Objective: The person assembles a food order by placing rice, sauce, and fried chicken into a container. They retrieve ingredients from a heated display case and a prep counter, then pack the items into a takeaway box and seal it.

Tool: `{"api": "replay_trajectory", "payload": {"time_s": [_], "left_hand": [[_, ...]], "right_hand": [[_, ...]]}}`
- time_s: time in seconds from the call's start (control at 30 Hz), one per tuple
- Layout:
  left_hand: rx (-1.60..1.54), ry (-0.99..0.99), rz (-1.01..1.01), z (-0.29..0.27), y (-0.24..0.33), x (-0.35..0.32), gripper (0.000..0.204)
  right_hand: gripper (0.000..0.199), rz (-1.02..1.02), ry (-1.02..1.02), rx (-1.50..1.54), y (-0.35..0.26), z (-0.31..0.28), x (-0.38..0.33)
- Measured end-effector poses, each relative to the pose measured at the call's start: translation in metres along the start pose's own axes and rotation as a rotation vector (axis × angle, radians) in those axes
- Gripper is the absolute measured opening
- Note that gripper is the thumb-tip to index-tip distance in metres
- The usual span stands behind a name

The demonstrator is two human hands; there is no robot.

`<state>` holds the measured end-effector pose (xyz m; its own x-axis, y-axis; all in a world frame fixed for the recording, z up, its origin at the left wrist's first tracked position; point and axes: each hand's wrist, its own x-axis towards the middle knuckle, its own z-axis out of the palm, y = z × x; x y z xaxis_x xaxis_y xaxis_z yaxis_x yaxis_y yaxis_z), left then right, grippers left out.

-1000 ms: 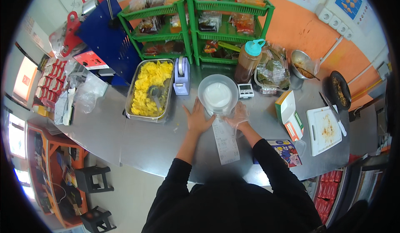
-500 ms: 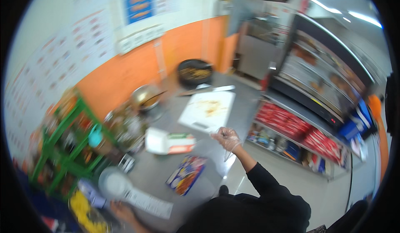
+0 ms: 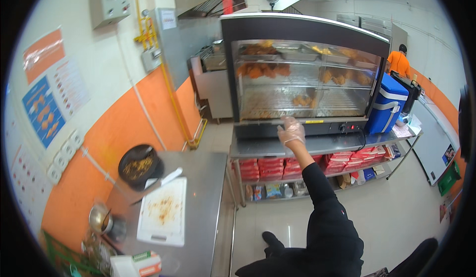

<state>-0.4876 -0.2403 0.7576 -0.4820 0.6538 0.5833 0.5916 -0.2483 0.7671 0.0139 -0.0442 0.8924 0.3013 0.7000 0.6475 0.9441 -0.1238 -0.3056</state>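
Observation:
My right hand (image 3: 291, 131), in a clear plastic glove, reaches forward with its fingers stretched out and nothing visible in them. It is in front of the lower edge of a glass heated display case (image 3: 305, 86); whether it touches the case I cannot tell. Fried food (image 3: 263, 70) and metal trays (image 3: 297, 53) sit on the case's shelves behind the glass. My left hand is out of the picture.
The case stands on a steel table (image 3: 253, 148) over stacked red packets (image 3: 271, 169). A blue cool box (image 3: 386, 103) is beside it. On the left counter (image 3: 201, 217) are a stained white cutting board (image 3: 174, 202), a knife (image 3: 172, 176) and a black pot (image 3: 159, 166). A person in orange (image 3: 399, 63) is farther back.
My view has swung right, from the counter toward the display case. My right hand has moved from beside the cutting board to the case's front. My left hand has left the picture.

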Motion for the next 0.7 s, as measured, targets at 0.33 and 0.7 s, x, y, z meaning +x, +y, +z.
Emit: {"api": "replay_trajectory", "payload": {"time_s": [0.33,0.7], "left_hand": [[-0.073,-0.074,0.009,0.228,0.096,0.058,0.026],[-0.092,-0.044,0.022,0.291,0.116,0.095,0.022]], "right_hand": [[0.041,-0.931,0.094,-0.118,-0.005,0.122,0.201],[0.026,-0.926,0.084,-0.182,0.056,0.092,0.210]]}}
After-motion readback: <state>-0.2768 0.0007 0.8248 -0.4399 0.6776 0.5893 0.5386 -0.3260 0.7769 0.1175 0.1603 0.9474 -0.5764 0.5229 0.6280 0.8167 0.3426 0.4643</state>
